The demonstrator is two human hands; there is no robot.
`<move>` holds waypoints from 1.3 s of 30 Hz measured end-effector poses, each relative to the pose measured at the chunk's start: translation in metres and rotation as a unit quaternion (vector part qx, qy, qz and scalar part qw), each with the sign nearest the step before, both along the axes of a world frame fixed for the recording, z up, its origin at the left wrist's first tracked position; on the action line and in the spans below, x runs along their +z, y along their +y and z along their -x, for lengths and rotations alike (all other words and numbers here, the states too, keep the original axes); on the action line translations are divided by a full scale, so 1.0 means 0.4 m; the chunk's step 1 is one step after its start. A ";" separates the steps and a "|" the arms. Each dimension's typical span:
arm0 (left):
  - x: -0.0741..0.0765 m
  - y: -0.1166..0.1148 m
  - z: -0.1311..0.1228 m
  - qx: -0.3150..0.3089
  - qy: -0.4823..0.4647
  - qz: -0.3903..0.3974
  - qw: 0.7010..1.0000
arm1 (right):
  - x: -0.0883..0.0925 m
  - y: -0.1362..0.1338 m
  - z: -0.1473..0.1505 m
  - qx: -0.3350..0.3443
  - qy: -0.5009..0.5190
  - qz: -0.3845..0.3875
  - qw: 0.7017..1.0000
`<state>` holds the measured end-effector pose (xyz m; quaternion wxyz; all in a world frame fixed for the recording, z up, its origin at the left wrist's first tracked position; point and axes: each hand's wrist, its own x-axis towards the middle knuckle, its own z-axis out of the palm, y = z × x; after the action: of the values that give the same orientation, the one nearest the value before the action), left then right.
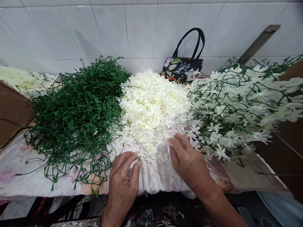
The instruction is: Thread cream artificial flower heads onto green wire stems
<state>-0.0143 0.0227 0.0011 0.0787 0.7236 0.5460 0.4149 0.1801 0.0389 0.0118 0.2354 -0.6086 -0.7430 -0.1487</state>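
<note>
A heap of loose white artificial flower heads lies in the middle of the cloth-covered table. My left hand is at its near left edge, fingers curved and thumb apart, with nothing visible between them. At the near right edge of the heap, my right hand bends its fingers toward the blossoms, and I see nothing held in it. Left of the heap is a large tangle of green plastic stems, some trailing toward the table's front edge. To the right lie finished-looking sprays of white flowers on green stems.
A patterned cloth covers the table. Behind the heap, a black floral handbag stands against the tiled wall. A cardboard box is at the left, more pale flowers behind it. A metal bar slants at the right.
</note>
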 end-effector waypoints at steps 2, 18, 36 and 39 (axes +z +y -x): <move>-0.002 0.001 0.002 -0.006 -0.001 -0.009 1.000 | 0.004 0.010 0.010 0.002 -0.001 0.015 1.000; -0.010 -0.008 -0.003 -0.033 -0.014 -0.012 0.999 | 0.016 0.013 0.022 0.082 0.072 0.035 0.993; -0.015 -0.015 0.005 -0.032 -0.011 0.008 0.999 | -0.014 -0.019 0.023 0.052 0.032 0.063 0.996; -0.010 -0.015 0.003 -0.039 -0.015 0.013 0.999 | -0.014 -0.035 0.016 0.068 0.053 0.068 0.994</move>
<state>-0.0153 0.0168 -0.0028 0.1123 0.7367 0.5214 0.4157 0.1735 0.0249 0.0063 0.2425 -0.5784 -0.7774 -0.0489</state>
